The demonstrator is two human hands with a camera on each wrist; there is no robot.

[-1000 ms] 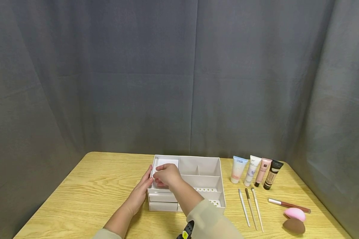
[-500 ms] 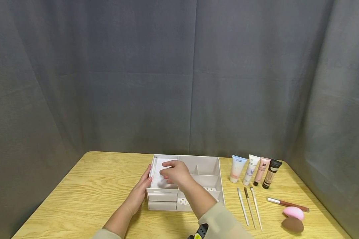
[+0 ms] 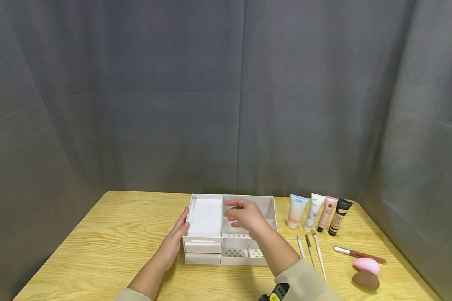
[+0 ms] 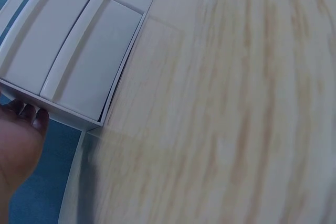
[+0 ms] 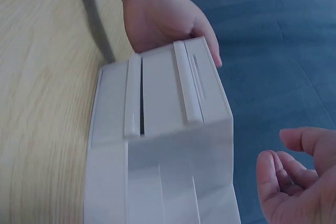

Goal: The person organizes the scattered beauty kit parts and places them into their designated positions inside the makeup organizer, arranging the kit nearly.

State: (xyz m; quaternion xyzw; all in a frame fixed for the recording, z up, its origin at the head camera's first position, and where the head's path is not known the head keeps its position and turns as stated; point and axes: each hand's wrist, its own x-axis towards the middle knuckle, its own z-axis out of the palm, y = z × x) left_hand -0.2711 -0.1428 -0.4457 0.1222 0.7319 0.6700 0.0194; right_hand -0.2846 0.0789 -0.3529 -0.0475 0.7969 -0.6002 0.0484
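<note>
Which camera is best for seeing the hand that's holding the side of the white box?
The right wrist view. There the left hand fills the top of the picture, pressed flat against the white organizer's side. The head view shows it smaller, from behind. The left wrist view shows only part of it at the edge.

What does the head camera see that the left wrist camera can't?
Only the head view shows the four tubes, the brushes, the two sponges, the right hand above the organizer, and the curtain behind. Only the left wrist view shows the drawer fronts up close, with the left fingertips beside them. Both show the white organizer, the left hand against it, and the wooden table.
</note>
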